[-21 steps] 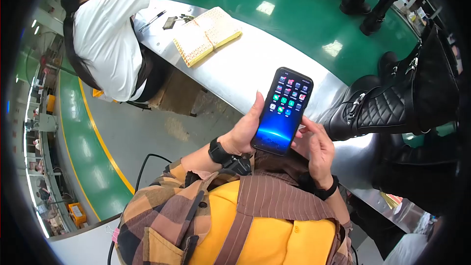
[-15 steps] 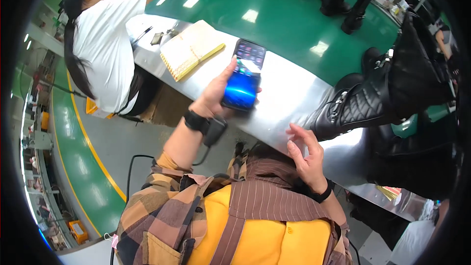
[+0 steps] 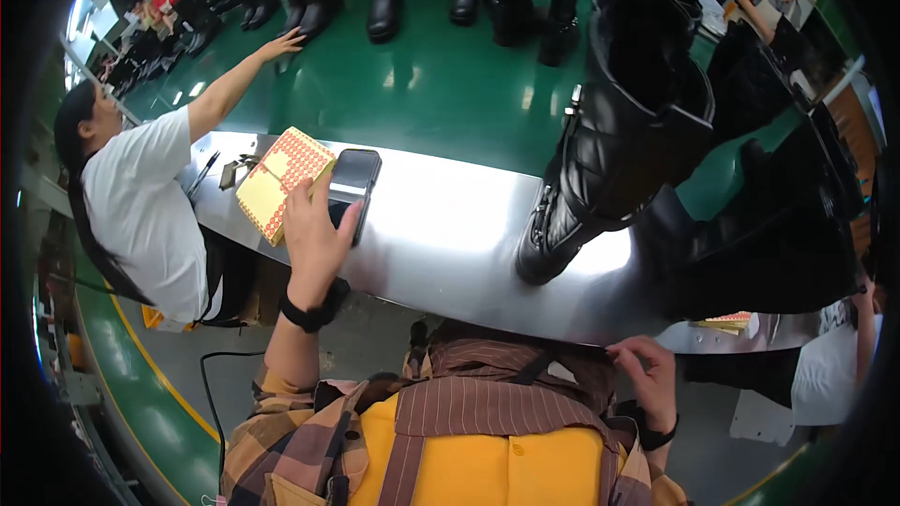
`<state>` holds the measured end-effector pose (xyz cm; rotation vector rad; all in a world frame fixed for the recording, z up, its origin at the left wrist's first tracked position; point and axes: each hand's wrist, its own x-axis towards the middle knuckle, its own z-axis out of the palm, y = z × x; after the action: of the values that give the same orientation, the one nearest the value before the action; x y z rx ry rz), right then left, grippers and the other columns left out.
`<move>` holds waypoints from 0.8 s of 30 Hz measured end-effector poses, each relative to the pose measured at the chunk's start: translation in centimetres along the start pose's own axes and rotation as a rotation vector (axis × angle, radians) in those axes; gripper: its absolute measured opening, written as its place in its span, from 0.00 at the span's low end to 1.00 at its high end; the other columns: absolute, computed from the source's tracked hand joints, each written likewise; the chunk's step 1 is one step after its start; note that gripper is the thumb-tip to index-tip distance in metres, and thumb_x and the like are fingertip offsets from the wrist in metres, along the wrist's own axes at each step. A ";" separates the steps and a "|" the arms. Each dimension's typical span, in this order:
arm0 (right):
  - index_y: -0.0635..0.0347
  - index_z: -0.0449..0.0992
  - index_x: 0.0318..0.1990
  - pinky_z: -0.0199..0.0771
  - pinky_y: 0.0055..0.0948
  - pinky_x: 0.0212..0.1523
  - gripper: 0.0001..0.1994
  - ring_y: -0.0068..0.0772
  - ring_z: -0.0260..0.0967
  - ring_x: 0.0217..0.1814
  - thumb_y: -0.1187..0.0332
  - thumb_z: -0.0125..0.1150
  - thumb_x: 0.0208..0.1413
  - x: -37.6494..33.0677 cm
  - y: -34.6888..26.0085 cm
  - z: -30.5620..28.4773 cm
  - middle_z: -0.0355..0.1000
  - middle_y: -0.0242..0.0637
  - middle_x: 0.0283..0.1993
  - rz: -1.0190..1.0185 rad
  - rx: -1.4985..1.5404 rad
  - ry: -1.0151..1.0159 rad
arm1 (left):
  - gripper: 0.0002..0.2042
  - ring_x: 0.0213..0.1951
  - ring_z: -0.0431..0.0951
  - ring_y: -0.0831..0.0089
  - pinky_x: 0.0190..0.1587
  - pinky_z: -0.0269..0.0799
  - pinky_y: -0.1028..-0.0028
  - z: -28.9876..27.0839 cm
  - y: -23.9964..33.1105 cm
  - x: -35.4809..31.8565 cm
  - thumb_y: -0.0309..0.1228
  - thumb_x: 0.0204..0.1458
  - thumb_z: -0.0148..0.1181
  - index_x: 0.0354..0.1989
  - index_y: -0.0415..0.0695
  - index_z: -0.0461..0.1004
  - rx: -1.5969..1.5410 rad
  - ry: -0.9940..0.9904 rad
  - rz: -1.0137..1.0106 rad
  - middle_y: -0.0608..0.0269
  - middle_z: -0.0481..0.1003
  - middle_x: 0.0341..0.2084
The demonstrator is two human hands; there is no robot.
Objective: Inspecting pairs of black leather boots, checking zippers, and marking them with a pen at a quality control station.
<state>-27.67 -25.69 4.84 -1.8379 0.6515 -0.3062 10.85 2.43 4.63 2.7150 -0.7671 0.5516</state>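
Note:
My left hand point(image 3: 317, 242) is over the metal bench, its fingers apart. Its fingertips lie at the edge of a stack of yellow sheets point(image 3: 279, 169) with a red pattern, and its thumb reaches across a smartphone point(image 3: 356, 173). The phone lies on the bench against the stack, its screen dark. Lower right, my right hand point(image 3: 650, 377) is at the bench's near edge. Its fingers are bent and pinched at the upper edge of my brown striped apron point(image 3: 525, 401). A black quilted boot point(image 3: 609, 150) with buckles stands to the right on the bench point(image 3: 441, 267).
More black boots point(image 3: 769, 253) crowd the bench's right end. Beyond it, several boots point(image 3: 382, 0) stand on a green surface point(image 3: 422, 84). A person in a white shirt point(image 3: 141, 197) sits at the left, one arm stretched toward those boots. Keys point(image 3: 234, 171) and a pen point(image 3: 203, 171) lie beside the stack.
The phone, lit and held in my left hand before, now lies dark on the bench beside the stack. My right hand has dropped from near the boot to the apron. The view has shifted.

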 end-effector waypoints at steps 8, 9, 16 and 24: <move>0.63 0.70 0.39 0.67 0.28 0.40 0.16 0.26 0.62 0.34 0.66 0.72 0.51 -0.1 1.4 -6.5 0.65 0.33 0.30 -0.056 -0.473 0.792 | 0.52 0.64 0.61 0.52 0.66 0.60 0.59 3.6 16.8 -3.4 0.41 0.38 0.79 0.69 0.39 0.52 -1.036 -0.371 0.282 0.46 0.61 0.60; 0.63 0.68 0.43 0.68 0.28 0.43 0.19 0.27 0.63 0.37 0.66 0.73 0.51 0.8 2.2 -6.7 0.66 0.34 0.34 -0.049 -0.420 0.869 | 0.50 0.64 0.61 0.54 0.64 0.61 0.61 4.5 18.4 -3.3 0.40 0.37 0.79 0.67 0.37 0.54 -1.085 -0.308 0.284 0.47 0.62 0.59; 0.68 0.65 0.59 0.67 0.26 0.56 0.32 0.30 0.67 0.55 0.66 0.75 0.50 4.8 6.4 -8.1 0.71 0.39 0.52 -0.040 0.215 0.747 | 0.35 0.56 0.70 0.63 0.58 0.66 0.67 7.9 21.6 -4.5 0.30 0.45 0.73 0.60 0.37 0.60 -1.328 -0.543 -0.029 0.53 0.69 0.53; 0.70 0.61 0.62 0.63 0.31 0.61 0.34 0.33 0.66 0.56 0.67 0.73 0.52 5.5 7.5 -8.2 0.67 0.42 0.56 0.010 0.045 0.733 | 0.23 0.49 0.77 0.73 0.54 0.71 0.73 5.4 16.6 -3.1 0.23 0.48 0.70 0.53 0.35 0.72 -1.325 -0.651 0.011 0.58 0.78 0.46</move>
<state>-29.48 -37.02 0.30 -1.6574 1.1349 -1.0026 0.91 -11.74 0.96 1.5571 -0.8279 -0.6908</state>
